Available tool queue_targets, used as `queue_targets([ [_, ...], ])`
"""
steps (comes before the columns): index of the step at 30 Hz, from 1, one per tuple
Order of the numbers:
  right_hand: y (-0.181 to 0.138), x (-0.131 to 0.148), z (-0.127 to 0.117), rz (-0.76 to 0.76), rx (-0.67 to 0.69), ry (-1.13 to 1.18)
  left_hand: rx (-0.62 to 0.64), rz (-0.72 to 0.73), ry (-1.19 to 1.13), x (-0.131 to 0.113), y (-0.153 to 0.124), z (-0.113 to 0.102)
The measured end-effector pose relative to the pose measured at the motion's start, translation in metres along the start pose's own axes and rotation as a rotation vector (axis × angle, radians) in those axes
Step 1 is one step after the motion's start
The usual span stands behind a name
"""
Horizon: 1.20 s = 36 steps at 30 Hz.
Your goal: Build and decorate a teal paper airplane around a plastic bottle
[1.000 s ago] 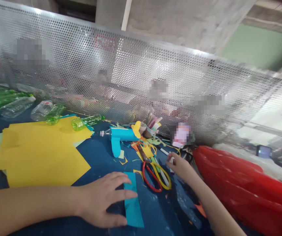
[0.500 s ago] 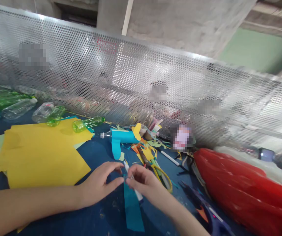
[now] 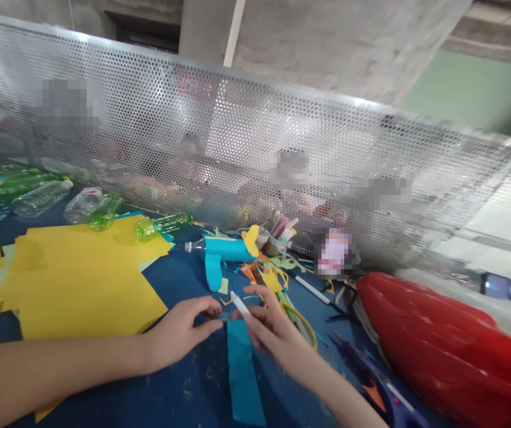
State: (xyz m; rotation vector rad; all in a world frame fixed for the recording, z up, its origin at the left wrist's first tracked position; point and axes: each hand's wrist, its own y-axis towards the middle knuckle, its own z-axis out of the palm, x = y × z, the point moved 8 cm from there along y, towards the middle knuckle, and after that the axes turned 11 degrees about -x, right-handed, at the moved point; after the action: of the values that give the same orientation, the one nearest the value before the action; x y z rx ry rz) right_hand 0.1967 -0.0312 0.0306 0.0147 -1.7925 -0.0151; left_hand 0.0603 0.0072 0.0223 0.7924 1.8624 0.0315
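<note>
My right hand [image 3: 277, 333] grips a slim white marker pen [image 3: 240, 304] between thumb and fingers, its narrow end pointing up and to the left. My left hand [image 3: 182, 330] is closed in a pinch close beside it. A small translucent bit shows at those fingertips, too blurred to name. Below both hands a blue paper strip [image 3: 244, 374] lies lengthwise on the dark blue table [image 3: 184, 398]. Beyond them rests a clear plastic bottle [image 3: 195, 245] wrapped in blue paper [image 3: 229, 249], with a yellow paper piece [image 3: 251, 240] at its right end.
Yellow paper sheets [image 3: 81, 273] are stacked at left, with green bottles [image 3: 164, 226] and clear bottles [image 3: 41, 199] behind. Paper scraps [image 3: 273, 279], yellow-handled scissors [image 3: 304, 324], a blue glue gun [image 3: 389, 386] and a red plastic bag [image 3: 442, 333] lie right. A perforated metal screen [image 3: 246, 131] stands behind.
My right hand has lifted and turned the marker pen, its index finger now raised. My left hand stays nearly in place, still pinched. The view has shifted slightly.
</note>
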Motion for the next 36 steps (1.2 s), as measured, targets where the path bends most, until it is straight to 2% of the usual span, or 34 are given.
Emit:
queue_targets([
  [6, -0.003, 0.017, -0.018, -0.009, 0.009, -0.262, -0.012, -0.051, -0.056, 0.004, 0.002, -0.001],
  [12, -0.005, 0.015, -0.013, -0.02, 0.062, -0.347, -0.011, -0.018, 0.001, 0.002, 0.002, 0.0],
  [22, -0.006, 0.013, -0.009, -0.026, 0.059, -0.381, -0.002, 0.047, 0.061, 0.001, -0.001, 0.0],
  [27, -0.006, 0.009, -0.004, 0.048, 0.068, -0.257, 0.027, 0.079, 0.112, -0.005, -0.005, 0.001],
  [29, -0.007, 0.006, -0.002, 0.096, 0.085, -0.202, 0.019, 0.129, 0.155, -0.008, -0.009, 0.002],
  [36, -0.009, -0.012, 0.005, 0.266, 0.127, -0.017, -0.083, 0.442, 0.25, -0.024, -0.022, 0.003],
])
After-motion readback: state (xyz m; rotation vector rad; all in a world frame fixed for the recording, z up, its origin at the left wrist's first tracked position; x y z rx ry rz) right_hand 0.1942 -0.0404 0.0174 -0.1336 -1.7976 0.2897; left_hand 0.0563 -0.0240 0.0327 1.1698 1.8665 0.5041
